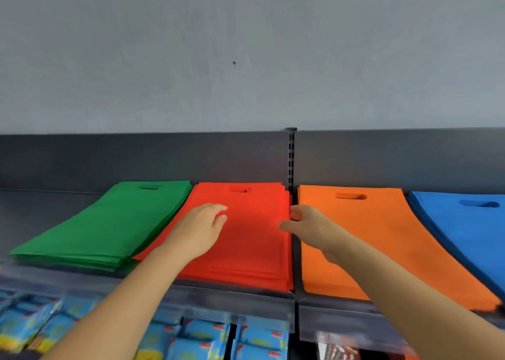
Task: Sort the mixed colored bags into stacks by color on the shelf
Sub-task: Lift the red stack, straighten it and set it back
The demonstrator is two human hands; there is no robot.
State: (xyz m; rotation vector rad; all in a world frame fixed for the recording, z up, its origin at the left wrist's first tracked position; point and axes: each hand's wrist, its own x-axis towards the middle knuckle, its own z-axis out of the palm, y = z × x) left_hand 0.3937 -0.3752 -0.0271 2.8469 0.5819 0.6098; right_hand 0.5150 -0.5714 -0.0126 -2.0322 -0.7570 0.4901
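Now four flat stacks of bags lie side by side on the dark grey shelf (41, 217), each stack of one colour and each with a cut-out handle slot at its far end. From left to right they are the green stack (103, 228), the red stack (251, 250), the orange stack (369, 236) and the blue stack (470, 228). The green stack touches the red one along its edge, and a narrow gap separates the red stack from the orange one, in line with the slotted upright post (291, 157) at the back. The left hand (202, 228) rests on top of the red stack with its fingers relaxed and nearly straight, gripping nothing. The right hand (308, 228) is at the right edge of the same stack: its thumb lies over the red surface and its fingers reach toward the gap, but I cannot tell if it really grips the edge. Below the shelf are blue packets (196, 340) with yellow and red marks; their writing is too blurred to read.
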